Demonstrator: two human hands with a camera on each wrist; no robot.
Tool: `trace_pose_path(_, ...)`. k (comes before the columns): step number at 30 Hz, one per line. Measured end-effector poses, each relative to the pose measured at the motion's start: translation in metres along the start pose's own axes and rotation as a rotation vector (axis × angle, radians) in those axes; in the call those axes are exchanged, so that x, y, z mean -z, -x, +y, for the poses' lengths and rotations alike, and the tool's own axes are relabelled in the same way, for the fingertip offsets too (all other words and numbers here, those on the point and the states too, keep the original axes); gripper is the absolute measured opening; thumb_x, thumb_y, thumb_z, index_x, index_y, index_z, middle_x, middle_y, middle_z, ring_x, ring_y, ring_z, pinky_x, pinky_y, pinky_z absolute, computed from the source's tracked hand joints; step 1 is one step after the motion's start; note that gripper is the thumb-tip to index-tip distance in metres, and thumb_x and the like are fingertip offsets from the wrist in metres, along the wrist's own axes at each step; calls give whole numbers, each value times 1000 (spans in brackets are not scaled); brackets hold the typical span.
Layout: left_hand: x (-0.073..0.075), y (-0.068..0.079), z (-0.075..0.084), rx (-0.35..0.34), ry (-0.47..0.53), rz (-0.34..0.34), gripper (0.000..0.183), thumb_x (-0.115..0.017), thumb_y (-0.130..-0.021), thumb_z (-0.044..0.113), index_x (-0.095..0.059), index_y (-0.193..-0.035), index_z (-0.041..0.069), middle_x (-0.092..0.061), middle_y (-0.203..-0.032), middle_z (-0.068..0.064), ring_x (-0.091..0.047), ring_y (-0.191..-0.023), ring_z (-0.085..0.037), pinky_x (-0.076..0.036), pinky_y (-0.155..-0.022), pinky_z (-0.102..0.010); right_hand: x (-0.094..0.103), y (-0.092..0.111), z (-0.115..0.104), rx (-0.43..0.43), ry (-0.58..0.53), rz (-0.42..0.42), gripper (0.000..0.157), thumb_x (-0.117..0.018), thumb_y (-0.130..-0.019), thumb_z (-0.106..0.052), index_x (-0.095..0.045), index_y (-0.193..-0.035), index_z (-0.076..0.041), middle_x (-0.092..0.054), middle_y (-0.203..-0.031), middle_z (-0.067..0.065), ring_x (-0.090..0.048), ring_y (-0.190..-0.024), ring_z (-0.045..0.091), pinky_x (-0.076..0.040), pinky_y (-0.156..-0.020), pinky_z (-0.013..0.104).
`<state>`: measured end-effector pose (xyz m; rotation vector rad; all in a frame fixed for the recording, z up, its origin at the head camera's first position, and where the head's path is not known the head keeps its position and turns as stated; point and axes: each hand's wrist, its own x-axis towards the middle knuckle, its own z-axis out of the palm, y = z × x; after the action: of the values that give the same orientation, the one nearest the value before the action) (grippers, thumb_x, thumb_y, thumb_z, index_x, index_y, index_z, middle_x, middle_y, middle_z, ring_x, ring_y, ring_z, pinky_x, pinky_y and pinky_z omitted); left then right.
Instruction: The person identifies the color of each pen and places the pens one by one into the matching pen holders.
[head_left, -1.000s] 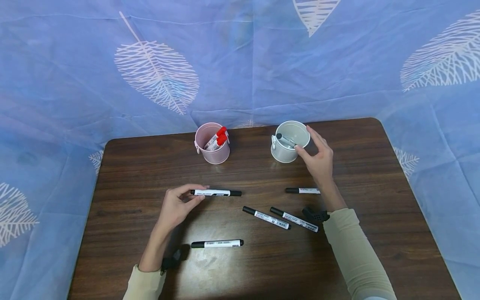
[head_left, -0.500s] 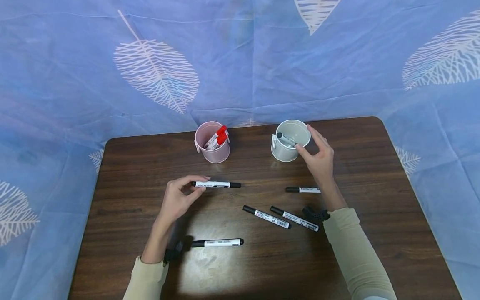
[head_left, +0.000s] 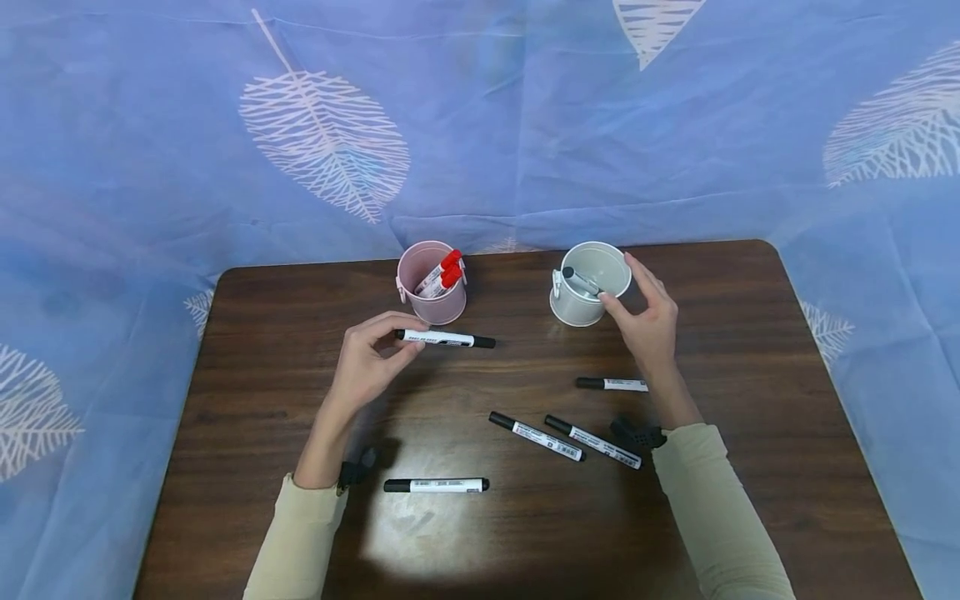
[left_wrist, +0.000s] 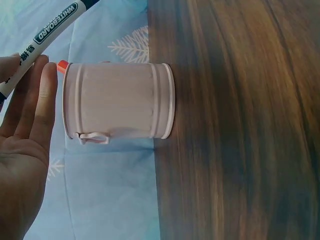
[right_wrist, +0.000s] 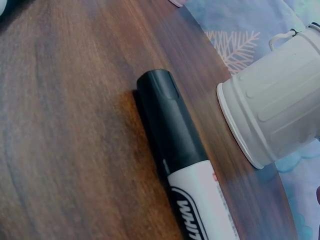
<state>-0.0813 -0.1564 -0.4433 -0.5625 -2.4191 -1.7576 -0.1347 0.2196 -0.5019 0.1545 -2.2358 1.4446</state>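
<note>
In the head view my left hand (head_left: pixel 365 364) pinches a black-capped whiteboard marker (head_left: pixel 442 337) near one end. The marker lies level above the table, just in front of the pink bucket (head_left: pixel 438 308). In the left wrist view the same marker (left_wrist: pixel 47 37) crosses the thumb and fingers, close to the bucket's rim. Two red-capped markers (head_left: pixel 442 271) lean inside the pink bucket. At the right, my right hand (head_left: pixel 649 325) holds the white bucket (head_left: pixel 576 310) by its rim, thumb in front and finger at the right side. One dark-capped marker (head_left: pixel 581 282) leans inside it.
Several black-capped markers lie on the brown table (head_left: pixel 262 375): one (head_left: pixel 611 384) by the right forearm, two slanted ones (head_left: pixel 536 436) (head_left: pixel 592 442) in the middle, and one (head_left: pixel 437 485) nearer the front. A blue leaf-patterned cloth (head_left: pixel 465 125) hangs behind the table's back edge.
My left hand has lifted the marker and carried it away from me, toward the pink bucket. The right hand has stayed at the white bucket. The head view has shifted slightly.
</note>
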Motion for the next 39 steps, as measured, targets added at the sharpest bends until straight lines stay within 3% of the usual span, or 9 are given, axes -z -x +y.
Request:
trace_pose_path(13, -6, -12, -4, -65, 60, 45, 18, -72, -81, -15, -72, -98, -8, -70, -100, -19, -65, -92, -13, -57, -74, -28, 2, -2, 2, 13, -22, -8, 60, -78, -80, 6, -57, -136, 3, -57, -139, 19, -50, -132, 31, -31, -113, 41)
trace_pose_path(23, -17, -27, 0, -62, 103, 27, 18, -74, -81, -13, -71, -99, -7, -71, -101, -19, -66, -87, -16, -57, -72, -27, 2, -1, 3, 7, 8, -8, 60, -79, -81, 4, -58, -136, 2, -57, -138, 18, -50, -131, 31, -32, -113, 42)
trace_pose_path(29, -24, -40, 7, -48, 122, 37, 20, -74, -80, -14, -71, -99, -8, -71, -97, -20, -65, -78, -18, -57, -70, -27, 2, -1, 3, 13, 17, -4, 60, -79, -80, 3, -58, -136, 2, -57, -138, 18, -51, -131, 32, -32, -113, 41)
trace_pose_path(39, -31, -65, 17, -75, 166, -6, 20, -73, -81, -14, -70, -101, -10, -70, -102, -23, -66, -82, -14, -57, -72, -27, 2, 0, 2, -7, 13, -10, 60, -79, -81, 3, -58, -137, 1, -57, -139, 17, -50, -131, 31, -32, -113, 44)
